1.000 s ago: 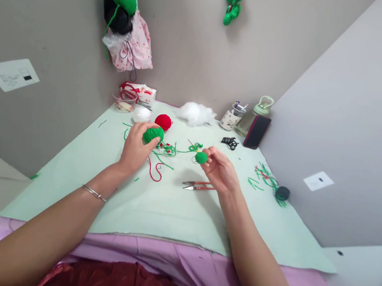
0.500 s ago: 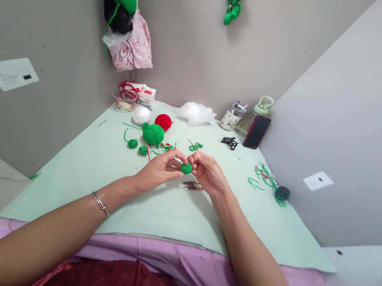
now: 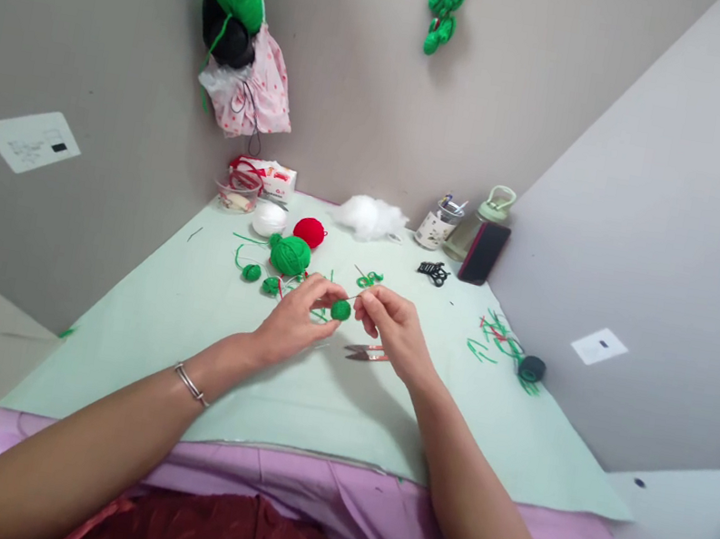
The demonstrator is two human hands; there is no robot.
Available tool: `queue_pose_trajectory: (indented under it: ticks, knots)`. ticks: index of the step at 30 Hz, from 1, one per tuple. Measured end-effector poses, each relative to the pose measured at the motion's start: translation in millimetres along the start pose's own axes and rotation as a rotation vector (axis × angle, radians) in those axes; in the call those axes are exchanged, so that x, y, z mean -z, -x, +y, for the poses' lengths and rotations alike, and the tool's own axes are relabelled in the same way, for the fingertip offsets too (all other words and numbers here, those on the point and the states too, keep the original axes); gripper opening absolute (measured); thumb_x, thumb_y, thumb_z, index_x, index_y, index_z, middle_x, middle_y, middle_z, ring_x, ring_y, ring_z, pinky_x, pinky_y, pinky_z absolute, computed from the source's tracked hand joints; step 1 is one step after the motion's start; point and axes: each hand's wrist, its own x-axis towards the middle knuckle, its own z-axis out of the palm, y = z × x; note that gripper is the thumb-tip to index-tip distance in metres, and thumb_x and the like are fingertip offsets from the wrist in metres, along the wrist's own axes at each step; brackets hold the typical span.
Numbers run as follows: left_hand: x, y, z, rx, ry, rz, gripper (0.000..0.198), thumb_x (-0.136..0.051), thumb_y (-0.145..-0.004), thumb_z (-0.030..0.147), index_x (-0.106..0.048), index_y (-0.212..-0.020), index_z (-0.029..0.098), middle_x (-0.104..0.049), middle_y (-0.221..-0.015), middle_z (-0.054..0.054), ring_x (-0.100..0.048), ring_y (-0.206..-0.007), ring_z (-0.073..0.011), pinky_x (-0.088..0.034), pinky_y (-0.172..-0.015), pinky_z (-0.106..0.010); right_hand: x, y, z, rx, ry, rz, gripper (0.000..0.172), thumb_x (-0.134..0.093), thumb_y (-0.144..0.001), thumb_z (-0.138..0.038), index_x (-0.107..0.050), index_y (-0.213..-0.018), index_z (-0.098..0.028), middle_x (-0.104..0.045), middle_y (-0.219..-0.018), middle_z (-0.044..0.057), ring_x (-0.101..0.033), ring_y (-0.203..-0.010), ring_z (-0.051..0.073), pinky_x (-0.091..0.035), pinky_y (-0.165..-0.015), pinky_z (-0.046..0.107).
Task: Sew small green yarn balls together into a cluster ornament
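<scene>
My left hand (image 3: 297, 319) grips a small green crocheted ball (image 3: 340, 310) between thumb and fingers, above the middle of the table. Just to its right, the pinched fingers of my right hand (image 3: 393, 321) hold a thin needle (image 3: 353, 297) that points toward the ball's upper edge. Whether its tip is in the stitches is too small to tell. Beneath my right hand lies a pair of thread snips (image 3: 365, 353), partly covered. Beyond my left hand are a ball of green yarn (image 3: 290, 255) and little green crocheted balls (image 3: 252, 273).
White yarn (image 3: 270, 219), red yarn (image 3: 309, 232) and white stuffing (image 3: 369, 218) lie at the back. A pen cup (image 3: 437, 225), a bottle (image 3: 463, 241), a phone (image 3: 485, 254) and a black hair clip (image 3: 433, 272) stand or lie back right. Green scraps surround black tape (image 3: 531, 369) at right.
My hands have moved slightly apart, and the green ball has shifted a little left with my left hand. The needle between them now shows, and more of the snips is uncovered.
</scene>
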Motion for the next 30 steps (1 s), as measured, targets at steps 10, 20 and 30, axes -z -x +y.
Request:
queue_pose_trajectory:
  ticks: [10,20,30]
  knots:
    - [17.3,-6.4,8.1,0.070,0.119,0.139,0.029,-0.071,-0.080,0.026,-0.064,-0.108,0.020,-0.067,-0.113,-0.006,-0.065,-0.100,-0.0185,-0.055,-0.092,-0.034,-10.0,11.9,-8.6,0.106,0.170,-0.204,0.029,-0.057,-0.095,-0.043,-0.076,-0.092,-0.021,-0.067,-0.092,0.007,-0.056,-0.068,0.014,-0.045,-0.058,0.026]
    - [22.8,-10.7,3.3,0.191,0.318,0.182,0.032,-0.079,-0.074,0.027,-0.066,-0.102,0.019,-0.069,-0.094,-0.003,-0.066,-0.090,-0.0173,-0.055,-0.075,-0.028,6.4,5.0,-9.8,0.002,0.016,0.137,0.031,-0.055,-0.096,-0.041,-0.072,-0.106,-0.017,-0.046,-0.056,-0.004,-0.038,-0.053,0.011,-0.034,-0.054,0.027]
    - [23.2,-12.2,9.1,0.213,0.414,0.132,0.033,-0.084,-0.066,0.027,-0.063,-0.090,0.017,-0.073,-0.083,-0.002,-0.069,-0.077,-0.0166,-0.057,-0.076,-0.033,0.9,4.9,-7.3,-0.040,-0.121,0.052,0.023,-0.069,-0.087,-0.042,-0.066,-0.084,-0.019,-0.066,-0.072,0.001,-0.047,-0.052,0.009,-0.036,-0.050,0.025]
